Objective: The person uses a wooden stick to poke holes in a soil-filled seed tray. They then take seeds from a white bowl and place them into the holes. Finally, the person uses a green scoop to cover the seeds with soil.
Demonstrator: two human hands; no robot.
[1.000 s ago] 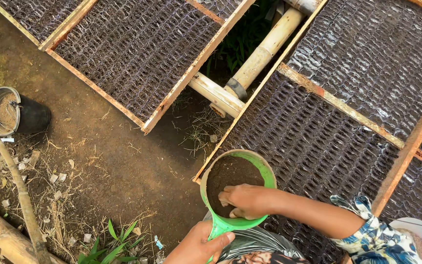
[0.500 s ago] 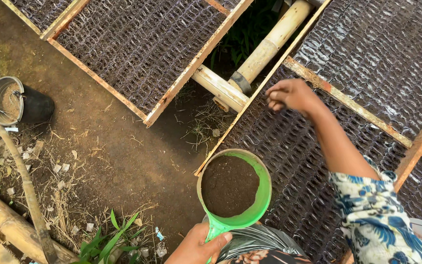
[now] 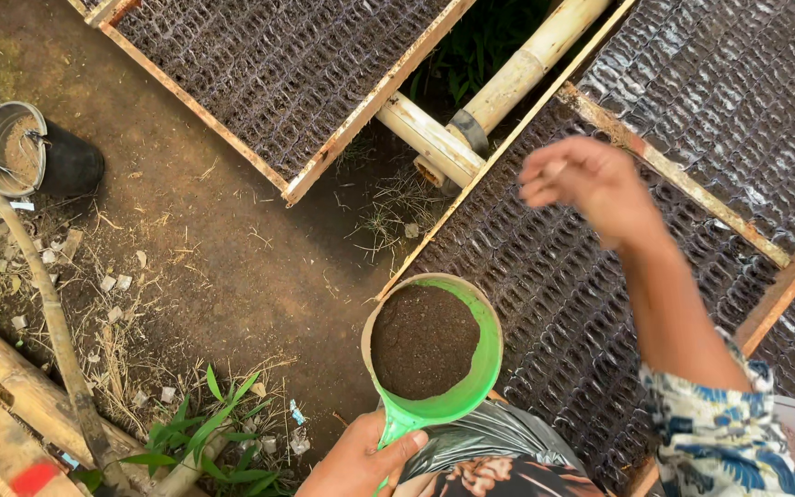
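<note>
I have the green scoop held low in the view, just off the near edge of the black seedling tray, and it sits nearly level with dark soil filling it close to the rim. My left hand is wrapped round the scoop's handle at the bottom of the view, fingers closed firmly on it, thumb over the top.

My right hand hangs above the tray, well apart from the scoop. Its fingers are curled and pinched together; the blur keeps me from telling whether they have any soil between them.

I judge the loaded scoop to be moderately heavy for a one-handed hold, with the weight out in front of the handle, so a grip close to the bowl would steady it. The plastic looks stiff, the soil loose and dry, likely to spill with any tilt.

The tray rests in a rusty metal frame, with bamboo poles beneath. A second framed tray lies across the gap. On the dirt ground at the left stands a small black bucket.
</note>
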